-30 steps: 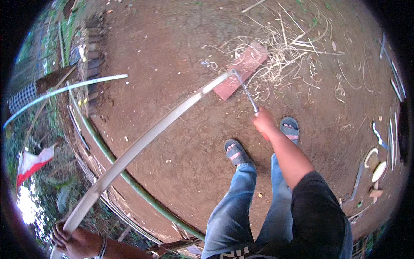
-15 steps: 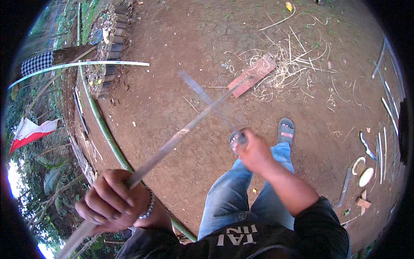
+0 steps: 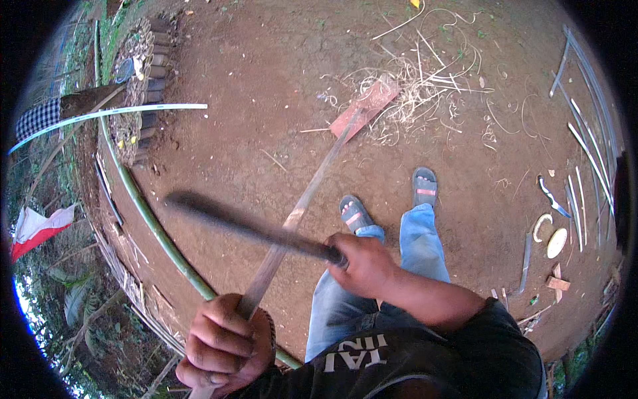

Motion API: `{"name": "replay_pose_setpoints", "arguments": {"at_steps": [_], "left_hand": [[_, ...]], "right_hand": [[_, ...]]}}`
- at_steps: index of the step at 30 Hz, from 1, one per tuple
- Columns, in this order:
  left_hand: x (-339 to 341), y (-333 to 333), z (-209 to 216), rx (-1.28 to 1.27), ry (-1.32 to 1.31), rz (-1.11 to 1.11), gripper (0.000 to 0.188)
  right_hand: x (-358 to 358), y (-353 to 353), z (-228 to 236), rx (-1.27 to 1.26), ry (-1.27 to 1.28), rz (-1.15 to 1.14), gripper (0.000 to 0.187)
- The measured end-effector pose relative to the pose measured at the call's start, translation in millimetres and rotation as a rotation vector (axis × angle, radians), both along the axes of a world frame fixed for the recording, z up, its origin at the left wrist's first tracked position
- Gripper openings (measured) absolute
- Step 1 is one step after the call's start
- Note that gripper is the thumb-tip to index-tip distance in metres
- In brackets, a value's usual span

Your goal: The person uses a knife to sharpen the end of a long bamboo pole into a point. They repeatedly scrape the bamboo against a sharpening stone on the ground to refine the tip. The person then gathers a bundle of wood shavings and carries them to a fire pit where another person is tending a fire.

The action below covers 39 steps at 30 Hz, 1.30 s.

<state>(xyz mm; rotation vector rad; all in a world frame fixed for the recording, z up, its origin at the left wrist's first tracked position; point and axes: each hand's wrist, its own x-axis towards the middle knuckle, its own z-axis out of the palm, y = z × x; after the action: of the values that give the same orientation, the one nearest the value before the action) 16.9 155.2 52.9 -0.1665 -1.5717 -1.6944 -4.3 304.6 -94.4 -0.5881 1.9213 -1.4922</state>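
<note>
My left hand (image 3: 222,342) is closed round the near end of a long, narrow wooden or bamboo strip (image 3: 316,183). The strip slants up and away, and its far end rests on a flat reddish board (image 3: 380,96) on the ground. In my right hand (image 3: 364,266) is the handle of a machete (image 3: 229,221). Its dark blade, smeared by motion, points left and crosses over the strip in front of my left hand. Whether blade and strip touch, I cannot tell.
Pale shavings (image 3: 432,93) lie heaped round the board. Farther right are a knife (image 3: 553,198), a round pale disc (image 3: 557,243), a flat metal blade (image 3: 525,263) and several thin strips (image 3: 591,159). A green bamboo pole (image 3: 156,226) runs along the left.
The machete has swung from pointing up and away to lying leftward across the strip, nearer me. My right hand has moved left and closer. My left hand has shifted right and slightly nearer, steepening the strip.
</note>
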Motion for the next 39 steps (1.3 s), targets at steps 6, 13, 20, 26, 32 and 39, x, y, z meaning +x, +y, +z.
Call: {"name": "replay_pose_setpoints", "arguments": {"at_steps": [6,13,20,26,32,39], "left_hand": [[11.2,2.4,0.2,-0.008,0.001,-0.017,0.030],[16.3,9.4,-3.4,-0.046,0.039,0.031,0.025],[18.1,3.5,-0.1,0.053,0.077,-0.031,0.029],[12.4,-1.5,3.5,0.075,0.031,-0.059,0.031],[7.0,-12.1,-1.4,-0.036,-0.020,0.140,0.035],[-59.1,-61.3,8.2,0.042,-0.041,0.339,0.059]], "right_hand": [[-7.4,8.4,-50.0,0.372,-0.222,-0.096,0.029],[0.2,7.0,-100.1,0.452,-0.360,-0.165,0.025],[-15.1,11.7,-101.9,0.168,-0.060,-0.027,0.027],[-40.4,23.8,-195.2,0.511,-0.264,-0.175,0.029],[-32.8,22.9,-263.9,0.563,-0.313,-0.215,0.030],[-34.4,135.3,-296.9,0.705,-0.293,-0.232,0.023]]}}
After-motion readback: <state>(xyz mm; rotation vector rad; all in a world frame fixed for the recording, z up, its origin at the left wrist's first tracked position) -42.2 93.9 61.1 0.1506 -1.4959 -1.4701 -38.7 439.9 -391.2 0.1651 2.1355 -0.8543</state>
